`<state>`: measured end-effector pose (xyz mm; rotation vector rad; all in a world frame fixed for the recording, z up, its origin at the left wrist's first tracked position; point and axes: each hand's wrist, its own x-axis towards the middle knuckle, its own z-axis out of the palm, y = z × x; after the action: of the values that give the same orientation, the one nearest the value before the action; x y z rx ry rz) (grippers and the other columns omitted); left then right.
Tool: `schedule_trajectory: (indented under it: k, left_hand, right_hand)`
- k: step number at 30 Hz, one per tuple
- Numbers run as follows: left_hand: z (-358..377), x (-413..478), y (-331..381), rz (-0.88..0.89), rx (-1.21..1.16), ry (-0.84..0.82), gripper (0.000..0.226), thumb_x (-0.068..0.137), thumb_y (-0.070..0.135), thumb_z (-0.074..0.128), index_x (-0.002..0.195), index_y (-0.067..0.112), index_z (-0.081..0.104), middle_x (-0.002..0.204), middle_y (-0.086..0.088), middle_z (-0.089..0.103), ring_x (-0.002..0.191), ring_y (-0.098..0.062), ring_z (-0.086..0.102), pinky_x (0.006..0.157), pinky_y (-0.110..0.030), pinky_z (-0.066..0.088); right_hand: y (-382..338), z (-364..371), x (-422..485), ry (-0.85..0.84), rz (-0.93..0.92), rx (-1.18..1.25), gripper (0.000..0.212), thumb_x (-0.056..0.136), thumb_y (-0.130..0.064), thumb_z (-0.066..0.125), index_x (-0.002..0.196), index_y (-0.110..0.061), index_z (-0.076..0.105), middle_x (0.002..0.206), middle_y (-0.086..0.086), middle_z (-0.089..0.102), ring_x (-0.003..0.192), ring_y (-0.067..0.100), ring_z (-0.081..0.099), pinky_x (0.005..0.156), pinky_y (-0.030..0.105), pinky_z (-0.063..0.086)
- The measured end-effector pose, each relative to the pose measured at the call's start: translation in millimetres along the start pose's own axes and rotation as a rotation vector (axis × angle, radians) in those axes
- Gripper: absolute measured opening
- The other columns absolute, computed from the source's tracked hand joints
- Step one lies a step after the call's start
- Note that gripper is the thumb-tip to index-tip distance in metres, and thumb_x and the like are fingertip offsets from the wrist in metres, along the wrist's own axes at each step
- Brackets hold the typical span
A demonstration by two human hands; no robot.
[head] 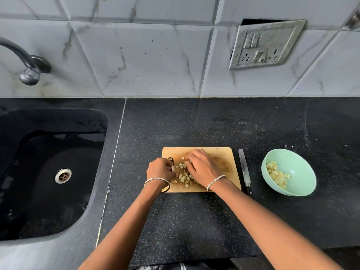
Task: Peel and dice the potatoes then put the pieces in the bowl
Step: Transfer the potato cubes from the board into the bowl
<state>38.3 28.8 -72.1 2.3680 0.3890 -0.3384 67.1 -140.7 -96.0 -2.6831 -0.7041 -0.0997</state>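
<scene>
Hands: left hand (160,168) and right hand (201,167) cupped around diced potato (184,177); one board (224,154), one knife (244,169), one bowl (300,168).

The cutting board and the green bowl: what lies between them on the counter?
In the head view, a knife lies on the dark counter between the cutting board and the green bowl, alongside the board's right edge, blade pointing toward the wall.

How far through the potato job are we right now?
Mostly done. The bowl already holds some diced pieces, and the knife lies set down beside the cutting board. In hand: left hand and right hand gather the potato pieces on the board. Left: moving them into the bowl.
</scene>
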Motion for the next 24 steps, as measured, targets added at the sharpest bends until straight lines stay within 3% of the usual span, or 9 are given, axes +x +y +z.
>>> schedule_trajectory:
  k: [4, 10, 13, 16, 18, 20, 22, 24]
  left_hand:
    - [3.2, -0.1, 2.3, 0.022, 0.045, 0.02, 0.038, 0.067, 0.022, 0.086, 0.101, 0.017, 0.07, 0.106, -0.003, 0.063, 0.1, -0.022, 0.06, 0.085, -0.03, 0.047]
    - [11.9, -8.5, 8.8, 0.064, 0.046, 0.025, 0.048, 0.067, 0.022, 0.085, 0.107, 0.014, 0.06, 0.114, -0.005, 0.051, 0.104, -0.024, 0.053, 0.087, -0.03, 0.041]
    - [15.6, -9.4, 11.8, 0.07, 0.059, 0.018, 0.055, 0.066, 0.026, 0.086, 0.11, 0.015, 0.055, 0.115, -0.007, 0.056, 0.105, -0.026, 0.053, 0.089, -0.033, 0.041]
    - [14.4, -8.3, 10.9, 0.065, 0.08, -0.001, 0.063, 0.066, 0.028, 0.086, 0.118, 0.014, 0.053, 0.119, -0.008, 0.055, 0.11, -0.027, 0.053, 0.092, -0.033, 0.041]
    - [13.1, -8.6, 9.7, 0.059, 0.089, -0.015, 0.068, 0.066, 0.03, 0.087, 0.122, 0.014, 0.052, 0.122, -0.008, 0.054, 0.113, -0.027, 0.052, 0.095, -0.033, 0.041]
    - [13.2, -10.3, 8.3, 0.068, 0.089, -0.016, 0.071, 0.064, 0.031, 0.087, 0.124, 0.015, 0.052, 0.124, -0.008, 0.053, 0.114, -0.027, 0.051, 0.096, -0.033, 0.04]
    - [14.4, -13.6, 7.0, 0.085, 0.091, -0.007, 0.072, 0.064, 0.031, 0.088, 0.125, 0.016, 0.052, 0.125, -0.008, 0.052, 0.116, -0.027, 0.05, 0.098, -0.034, 0.04]
    - [15.7, -17.1, 6.4, 0.108, 0.097, 0.011, 0.071, 0.064, 0.032, 0.088, 0.124, 0.016, 0.054, 0.123, -0.007, 0.052, 0.114, -0.026, 0.052, 0.097, -0.034, 0.041]
  right_hand:
    - [7.5, -8.2, -18.7, -0.029, -0.04, 0.027, 0.025, 0.095, -0.027, 0.05, 0.107, -0.013, 0.068, 0.108, -0.002, 0.062, 0.102, 0.014, 0.053, 0.088, 0.03, 0.048]
    - [33.9, -35.6, -12.5, 0.185, 0.28, 0.197, 0.014, 0.094, -0.017, 0.054, 0.096, -0.018, 0.068, 0.094, -0.006, 0.064, 0.091, 0.009, 0.056, 0.084, 0.028, 0.046]
    - [41.0, -28.6, -6.0, 0.061, 0.356, 0.141, 0.023, 0.099, -0.021, 0.048, 0.115, -0.015, 0.064, 0.122, 0.002, 0.06, 0.116, 0.018, 0.053, 0.097, 0.028, 0.041]
    - [25.8, -6.2, -9.1, -0.1, 0.387, 0.161, 0.044, 0.104, -0.035, 0.037, 0.141, -0.013, 0.046, 0.155, 0.004, 0.033, 0.145, 0.02, 0.024, 0.115, 0.035, 0.023]
    - [16.3, 5.6, -16.0, -0.137, 0.359, 0.156, 0.053, 0.104, -0.039, 0.029, 0.148, -0.011, 0.035, 0.16, 0.006, 0.019, 0.149, 0.02, 0.012, 0.119, 0.038, 0.017]
    - [8.4, 9.5, -24.0, -0.177, 0.352, 0.154, 0.06, 0.102, -0.045, 0.021, 0.15, -0.011, 0.031, 0.161, 0.005, 0.017, 0.149, 0.022, 0.012, 0.118, 0.042, 0.023]
    - [1.3, 7.9, -31.3, -0.192, 0.338, 0.178, 0.065, 0.098, -0.048, 0.016, 0.148, -0.012, 0.036, 0.159, 0.005, 0.024, 0.147, 0.023, 0.021, 0.115, 0.045, 0.031]
    - [-5.0, 0.3, -36.3, -0.177, 0.282, 0.222, 0.056, 0.101, -0.041, 0.023, 0.143, -0.011, 0.045, 0.154, 0.006, 0.035, 0.143, 0.024, 0.031, 0.114, 0.044, 0.033]
